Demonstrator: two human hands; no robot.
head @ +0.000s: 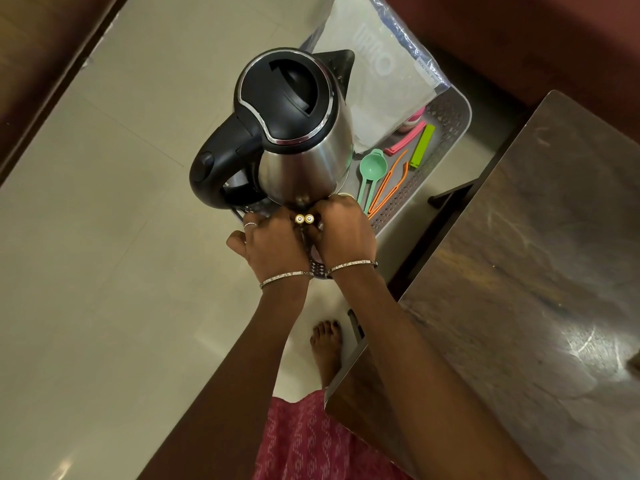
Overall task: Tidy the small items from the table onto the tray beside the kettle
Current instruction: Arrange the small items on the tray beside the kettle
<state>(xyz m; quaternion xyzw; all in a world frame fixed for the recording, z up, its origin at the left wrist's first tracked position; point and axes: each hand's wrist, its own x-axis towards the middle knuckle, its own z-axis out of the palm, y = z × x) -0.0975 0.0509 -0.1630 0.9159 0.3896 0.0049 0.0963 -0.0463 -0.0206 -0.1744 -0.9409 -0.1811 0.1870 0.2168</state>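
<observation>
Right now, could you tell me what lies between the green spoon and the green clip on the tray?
In the head view, orange tweezers lie between the green spoon and the green clip.

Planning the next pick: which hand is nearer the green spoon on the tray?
Right. The right hand sits at the tray's near end, close beside the green spoon's handle. The left hand is farther off, beyond the two batteries.
</observation>
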